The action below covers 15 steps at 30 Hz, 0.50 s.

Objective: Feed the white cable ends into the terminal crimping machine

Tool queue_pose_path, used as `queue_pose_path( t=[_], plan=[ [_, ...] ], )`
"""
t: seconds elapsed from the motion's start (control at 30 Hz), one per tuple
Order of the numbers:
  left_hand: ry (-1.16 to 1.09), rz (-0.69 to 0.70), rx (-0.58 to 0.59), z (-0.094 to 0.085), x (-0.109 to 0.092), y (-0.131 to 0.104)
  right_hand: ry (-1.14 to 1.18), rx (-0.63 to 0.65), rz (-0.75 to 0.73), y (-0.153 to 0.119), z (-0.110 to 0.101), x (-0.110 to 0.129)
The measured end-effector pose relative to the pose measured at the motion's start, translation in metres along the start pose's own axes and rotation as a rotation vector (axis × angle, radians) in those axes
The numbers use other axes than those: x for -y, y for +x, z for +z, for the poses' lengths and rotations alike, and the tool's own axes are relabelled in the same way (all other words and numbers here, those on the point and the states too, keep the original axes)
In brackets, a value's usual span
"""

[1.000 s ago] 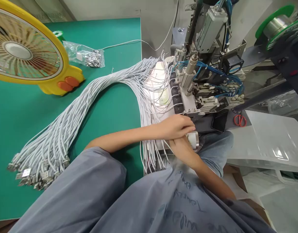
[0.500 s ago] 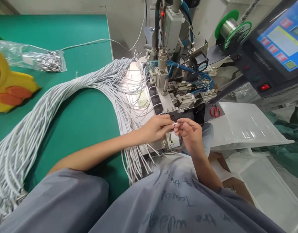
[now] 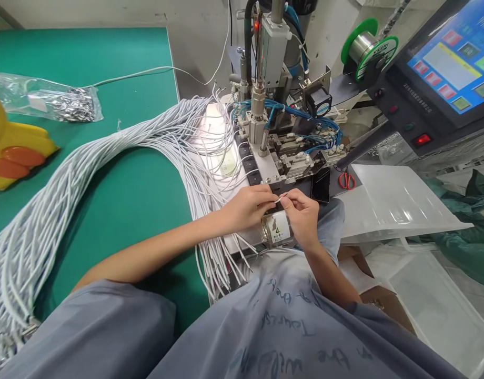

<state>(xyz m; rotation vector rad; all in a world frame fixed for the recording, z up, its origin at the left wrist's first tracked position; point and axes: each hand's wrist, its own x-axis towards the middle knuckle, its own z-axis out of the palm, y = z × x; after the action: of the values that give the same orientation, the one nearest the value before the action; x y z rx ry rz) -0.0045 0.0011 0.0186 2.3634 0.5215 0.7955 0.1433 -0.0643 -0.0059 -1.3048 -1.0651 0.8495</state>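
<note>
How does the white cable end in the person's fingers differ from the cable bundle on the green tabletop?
The white cable end is pinched by the left hand and right hand; the cable bundle lies mostly on the green tabletop. The white cable end shows as one short piece, whereas the cable bundle has many long strands. Both look white.

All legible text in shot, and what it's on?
"the wild": grey shirt, upside down.
"Touris": same shirt, last letter unclear.
"X": spool label, remaining letters unclear.
Too small or blurred: blue screen, lettering on its bezel, white container label.
</note>
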Motion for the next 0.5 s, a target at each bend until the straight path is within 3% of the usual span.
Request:
queue_pose_path(
  t=[0.17,0.27,0.5],
  plan=[
    [0.265,0.085,-0.042,0.000,0.003,-0.001,-0.296,0.007,-0.124,-0.001,0.000,0.009],
    [0.319,0.126,-0.110,0.003,0.004,-0.003,-0.336,0.039,-0.173,0.000,-0.001,0.012],
    [-0.020,-0.094,-0.233,0.010,0.000,-0.004,-0.242,-0.069,-0.223,0.000,0.007,0.006]
  ],
)
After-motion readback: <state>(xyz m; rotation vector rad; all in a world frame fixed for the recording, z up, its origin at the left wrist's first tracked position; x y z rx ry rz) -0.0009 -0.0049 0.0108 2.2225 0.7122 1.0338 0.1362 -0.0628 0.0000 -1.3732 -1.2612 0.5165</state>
